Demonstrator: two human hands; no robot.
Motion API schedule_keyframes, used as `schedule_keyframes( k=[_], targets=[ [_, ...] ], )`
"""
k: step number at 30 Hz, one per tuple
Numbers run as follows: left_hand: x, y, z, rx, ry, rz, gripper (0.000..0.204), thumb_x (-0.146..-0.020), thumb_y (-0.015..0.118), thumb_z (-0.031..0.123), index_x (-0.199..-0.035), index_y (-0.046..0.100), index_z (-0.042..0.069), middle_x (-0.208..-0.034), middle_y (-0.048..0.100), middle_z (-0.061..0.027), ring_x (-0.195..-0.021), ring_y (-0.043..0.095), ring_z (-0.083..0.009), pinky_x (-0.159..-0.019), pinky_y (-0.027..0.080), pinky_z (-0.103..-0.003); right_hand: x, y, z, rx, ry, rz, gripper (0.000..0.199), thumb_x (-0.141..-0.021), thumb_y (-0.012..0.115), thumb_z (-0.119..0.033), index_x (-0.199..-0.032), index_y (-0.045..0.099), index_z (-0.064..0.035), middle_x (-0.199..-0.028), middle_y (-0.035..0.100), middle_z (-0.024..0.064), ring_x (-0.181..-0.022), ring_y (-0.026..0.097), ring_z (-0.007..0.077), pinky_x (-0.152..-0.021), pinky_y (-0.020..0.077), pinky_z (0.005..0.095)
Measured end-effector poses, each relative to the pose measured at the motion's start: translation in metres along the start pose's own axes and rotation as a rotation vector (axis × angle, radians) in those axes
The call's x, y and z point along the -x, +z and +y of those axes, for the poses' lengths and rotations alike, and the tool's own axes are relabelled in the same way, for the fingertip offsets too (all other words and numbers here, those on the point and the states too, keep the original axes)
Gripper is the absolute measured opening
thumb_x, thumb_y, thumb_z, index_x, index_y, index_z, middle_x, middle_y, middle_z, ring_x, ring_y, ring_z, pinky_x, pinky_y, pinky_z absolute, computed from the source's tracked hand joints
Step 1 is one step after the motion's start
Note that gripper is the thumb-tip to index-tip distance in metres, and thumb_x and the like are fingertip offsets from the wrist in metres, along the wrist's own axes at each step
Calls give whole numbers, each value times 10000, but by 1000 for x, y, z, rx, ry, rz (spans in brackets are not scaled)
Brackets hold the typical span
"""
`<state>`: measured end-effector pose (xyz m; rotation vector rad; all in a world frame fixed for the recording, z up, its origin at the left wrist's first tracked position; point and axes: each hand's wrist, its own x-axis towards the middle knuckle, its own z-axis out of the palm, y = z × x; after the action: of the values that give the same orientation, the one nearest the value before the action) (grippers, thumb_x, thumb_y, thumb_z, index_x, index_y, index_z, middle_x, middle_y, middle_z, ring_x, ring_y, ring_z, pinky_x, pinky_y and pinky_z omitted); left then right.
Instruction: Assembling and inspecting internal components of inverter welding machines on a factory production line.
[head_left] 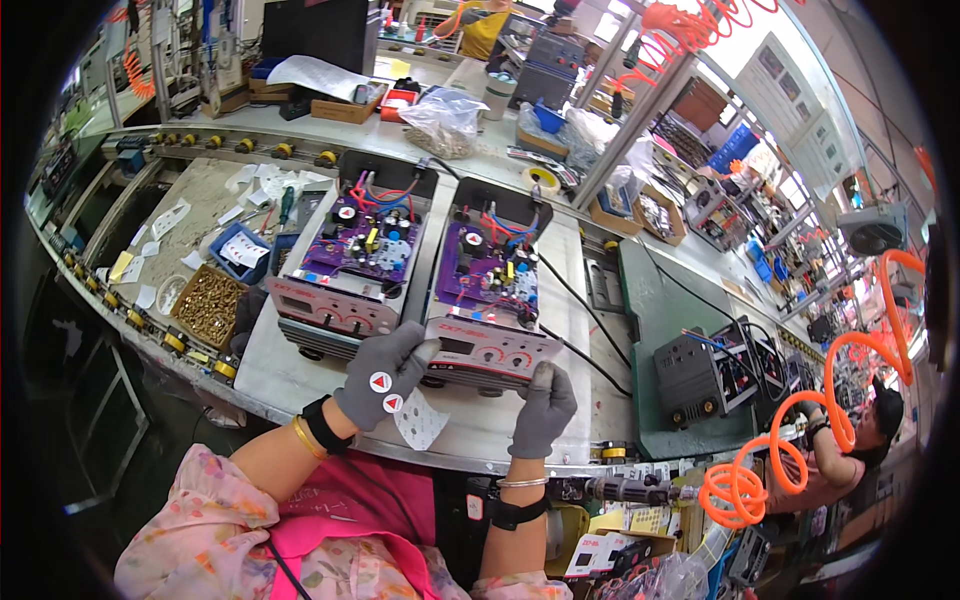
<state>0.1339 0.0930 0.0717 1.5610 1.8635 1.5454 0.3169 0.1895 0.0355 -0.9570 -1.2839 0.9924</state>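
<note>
Two open electrical units, likely welding machines, stand side by side on a pale board, purple circuit boards and coloured wires exposed. My left hand point(385, 375), in a grey glove with two red-triangle stickers on its back, closes on the left edge of the right-hand unit's front panel point(490, 350). At the panel's lower right corner, my right hand point(545, 410), also gloved, grips with the thumb in front; its other fingers are partly hidden. The left-hand unit point(345, 270) is untouched, just beyond my left hand. A white sticker sheet point(420, 420) lies below the panel.
Left of the units are a box of brass-coloured fasteners point(208, 305), a blue bin point(240, 252) and scattered paper slips. A dark grey machine point(700, 375) rests on a green board at right. An orange coiled hose point(740, 495) hangs near my right side. A co-worker point(850, 450) is at far right.
</note>
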Motion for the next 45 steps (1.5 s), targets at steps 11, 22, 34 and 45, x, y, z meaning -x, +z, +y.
schedule_keyframes(
  k=[11,22,34,45],
  targets=[
    [-8,-12,19,-430,204,-10,172,-884,597,193,-786,527,71,-569,534,-152,-517,571,-335,-503,452,-424,-8,0,6,389,-271,53,233,-920,595,-232,-816,634,-27,-648,577,77,-550,511,172,-526,419,306],
    [-12,-36,14,-673,199,-179,220,-853,607,244,-748,534,65,-585,552,-174,-576,597,-354,-514,465,-427,-7,-17,-17,1136,173,-140,355,-864,585,-416,-771,612,-75,-730,630,152,-688,601,372,-586,456,454],
    [26,-52,25,273,-167,-494,104,-879,612,90,-880,598,-13,-617,562,-22,-503,529,-62,-475,411,-226,139,-197,-142,1059,67,234,155,-831,582,-19,-965,646,24,-866,667,151,-820,656,238,-746,508,336],
    [55,-83,10,339,-278,-661,120,-868,618,101,-933,634,1,-696,627,-62,-588,582,-100,-548,467,-263,144,-293,-170,1510,260,323,210,-882,516,-48,-1038,643,11,-1030,646,123,-930,629,221,-840,503,309]
  ],
)
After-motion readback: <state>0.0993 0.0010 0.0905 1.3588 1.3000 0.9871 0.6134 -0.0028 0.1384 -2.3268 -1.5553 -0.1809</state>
